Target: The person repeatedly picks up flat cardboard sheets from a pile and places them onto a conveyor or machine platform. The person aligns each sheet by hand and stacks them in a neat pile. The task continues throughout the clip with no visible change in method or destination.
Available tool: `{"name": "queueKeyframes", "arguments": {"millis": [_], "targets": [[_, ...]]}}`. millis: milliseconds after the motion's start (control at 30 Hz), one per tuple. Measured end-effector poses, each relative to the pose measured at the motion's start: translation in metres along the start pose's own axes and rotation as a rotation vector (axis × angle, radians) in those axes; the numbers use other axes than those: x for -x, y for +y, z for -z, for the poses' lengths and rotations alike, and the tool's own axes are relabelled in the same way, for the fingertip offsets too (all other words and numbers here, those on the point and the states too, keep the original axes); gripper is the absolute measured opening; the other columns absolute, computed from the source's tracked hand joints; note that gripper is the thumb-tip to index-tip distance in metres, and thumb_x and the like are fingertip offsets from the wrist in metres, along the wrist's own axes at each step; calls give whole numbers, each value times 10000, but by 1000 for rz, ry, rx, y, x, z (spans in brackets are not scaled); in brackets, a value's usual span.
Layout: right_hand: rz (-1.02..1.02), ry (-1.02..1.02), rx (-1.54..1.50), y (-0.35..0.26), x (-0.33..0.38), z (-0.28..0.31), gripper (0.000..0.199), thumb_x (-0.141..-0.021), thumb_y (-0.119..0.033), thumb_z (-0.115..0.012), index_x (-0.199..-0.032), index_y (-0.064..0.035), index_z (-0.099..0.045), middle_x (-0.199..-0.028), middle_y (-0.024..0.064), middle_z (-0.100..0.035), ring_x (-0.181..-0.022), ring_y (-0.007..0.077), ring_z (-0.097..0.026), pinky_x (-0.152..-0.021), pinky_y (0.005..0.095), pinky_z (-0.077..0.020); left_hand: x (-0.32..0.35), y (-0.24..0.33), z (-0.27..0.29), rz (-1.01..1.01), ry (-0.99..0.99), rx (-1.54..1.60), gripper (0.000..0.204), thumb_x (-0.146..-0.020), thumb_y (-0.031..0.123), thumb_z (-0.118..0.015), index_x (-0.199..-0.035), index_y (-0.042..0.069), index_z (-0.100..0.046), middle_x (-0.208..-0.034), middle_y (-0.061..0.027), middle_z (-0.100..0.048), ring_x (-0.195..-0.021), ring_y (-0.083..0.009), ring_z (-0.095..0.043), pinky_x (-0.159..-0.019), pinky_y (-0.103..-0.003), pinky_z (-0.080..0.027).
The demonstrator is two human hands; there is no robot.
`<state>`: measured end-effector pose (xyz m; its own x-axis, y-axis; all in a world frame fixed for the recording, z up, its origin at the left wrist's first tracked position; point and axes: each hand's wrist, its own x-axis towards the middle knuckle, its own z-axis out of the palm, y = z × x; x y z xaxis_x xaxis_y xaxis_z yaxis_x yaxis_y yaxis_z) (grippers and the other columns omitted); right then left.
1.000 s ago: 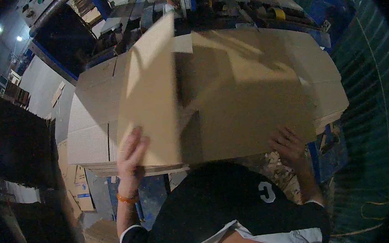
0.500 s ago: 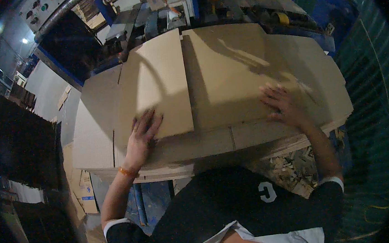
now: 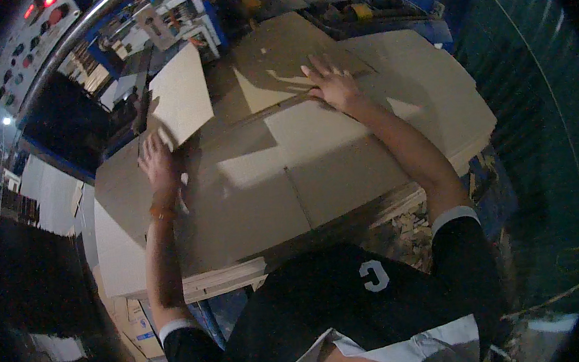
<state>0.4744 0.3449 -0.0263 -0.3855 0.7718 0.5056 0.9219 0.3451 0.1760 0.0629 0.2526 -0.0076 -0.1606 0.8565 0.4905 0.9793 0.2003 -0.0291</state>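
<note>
A slit cardboard sheet (image 3: 275, 46) lies at the far side of a stack of flat cardboard sheets (image 3: 250, 204), reaching to the machine. Its left flap (image 3: 184, 97) is tilted up and brightly lit. My left hand (image 3: 157, 163), with an orange band at the wrist, touches that flap's near left corner, fingers stretched forward; its thumb side is partly shadowed. My right hand (image 3: 333, 85) rests on the sheet's near edge, fingers spread, palm down.
A blue-framed machine (image 3: 385, 13) stands beyond the stack. At far left is a control panel (image 3: 24, 55) with lit red buttons and a metal rail. Cardboard scraps (image 3: 403, 237) lie below the stack's front edge. A green corrugated wall (image 3: 536, 114) runs along the right.
Both hands have moved forward, away from me, and the top sheet has slid with them toward the machine. Its left flap has lifted. The view has turned somewhat.
</note>
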Motion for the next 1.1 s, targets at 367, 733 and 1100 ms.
{"name": "queueKeyframes", "arguments": {"millis": [367, 733, 1100], "targets": [[-177, -233, -282, 29, -4, 39, 537, -876, -446, -467, -1300, -121, -417, -1171, 103, -560, -1088, 242, -521, -923, 362, -407, 139, -130, 75, 455, 362, 451, 626, -837, 306, -597, -1308, -33, -362, -1289, -218, -436, -1151, -344, -450, -982, -407, -332], [-1101, 293, 14, 217, 268, 11, 654, -779, -377, -637, -1285, -29, -413, -1170, 172, -548, -941, 275, -566, -825, 368, -433, 215, -190, 86, 1134, 250, 406, 632, -852, 461, -480, -1332, 63, -375, -1313, -138, -449, -1093, -295, -509, -913, -456, -369], [-1001, 1163, -1454, 212, 214, 94, 378, -761, -54, -592, -1113, -4, -465, -1060, 127, -556, -886, 256, -582, -755, 357, -503, 181, -255, 127, 635, 651, 1571, 290, -879, 138, -469, -1139, 18, -519, -1138, -188, -541, -1094, -301, -488, -935, -404, -392]]}}
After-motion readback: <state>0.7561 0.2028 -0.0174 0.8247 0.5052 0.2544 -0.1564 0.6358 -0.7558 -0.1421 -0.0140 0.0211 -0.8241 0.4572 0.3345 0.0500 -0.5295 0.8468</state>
